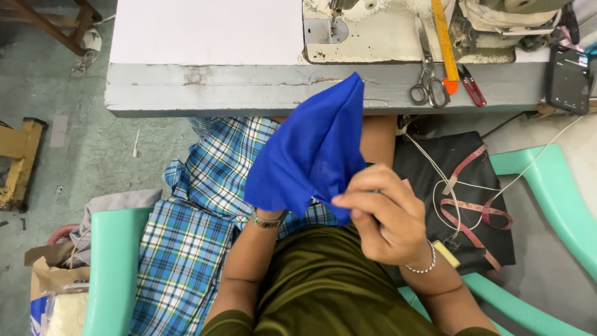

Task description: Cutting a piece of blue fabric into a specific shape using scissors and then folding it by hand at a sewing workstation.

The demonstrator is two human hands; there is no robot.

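Note:
A piece of bright blue cloth (311,149) is held up in front of my lap, rising to a point near the table's edge. My right hand (382,214) pinches its lower edge between fingers and thumb, a beaded bracelet on the wrist. My left hand is hidden inside or behind the blue cloth; only its wrist (267,219) with a band shows, so it seems to hold the cloth from within. Beneath lies blue plaid fabric (199,211) across my lap and the chair.
A grey sewing table (249,90) with a sewing machine (373,28), scissors (428,81), a yellow ruler (444,40) and red snips (472,86). Mint green chair arms (115,267) flank me. Black fabric with a pink measuring tape (479,208) lies at right. A paper bag (53,280) sits at left.

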